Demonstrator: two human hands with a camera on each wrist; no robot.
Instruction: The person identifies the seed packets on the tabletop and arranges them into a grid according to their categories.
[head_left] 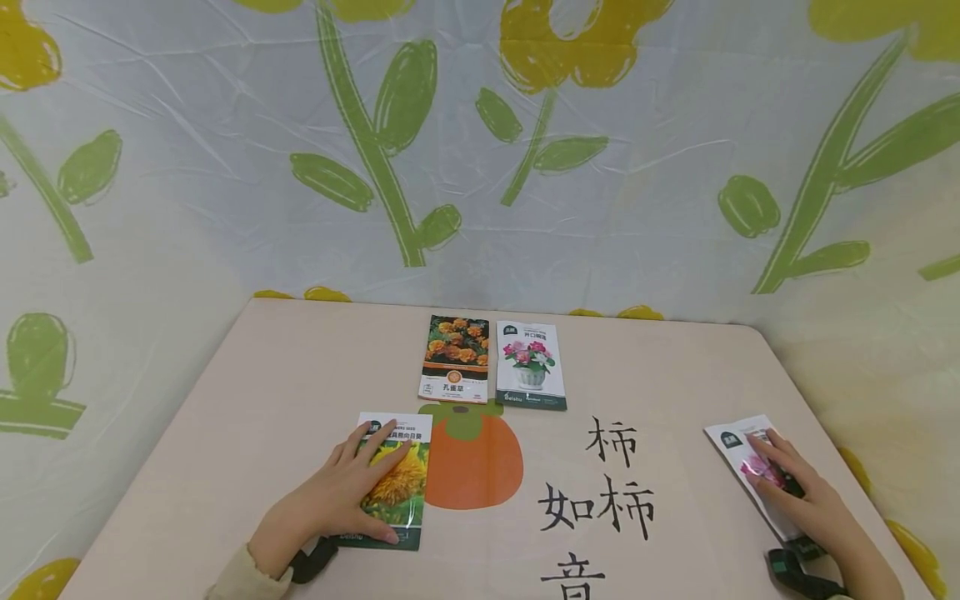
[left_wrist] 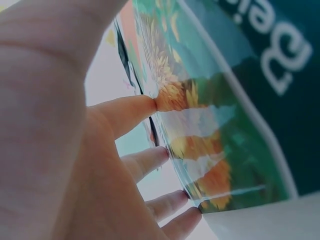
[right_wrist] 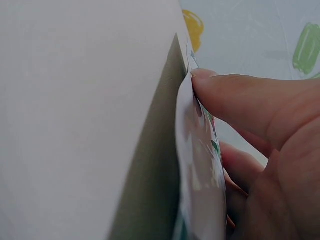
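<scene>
A sunflower seed packet [head_left: 397,492] with a green band lies front left on the table. My left hand [head_left: 341,483] rests over it, fingers spread and fairly straight; in the left wrist view the fingertips [left_wrist: 160,104] touch its glossy face. At the front right, my right hand [head_left: 813,500] holds a white seed packet [head_left: 738,454] with pink flowers. My right thumb [right_wrist: 225,92] lies at one edge of that packet, and the fingers reach its other side. Its near edge [right_wrist: 184,130] stands a little off the table, over a dark shadow. Part of the flower print is hidden under my fingers.
Toward the back of the table [head_left: 315,358] lie an orange marigold seed packet [head_left: 455,358] and a white packet with potted flowers [head_left: 531,367], side by side. The tabletop bears a printed persimmon [head_left: 480,467] and black characters. Flowered cloth [head_left: 525,242] hangs behind.
</scene>
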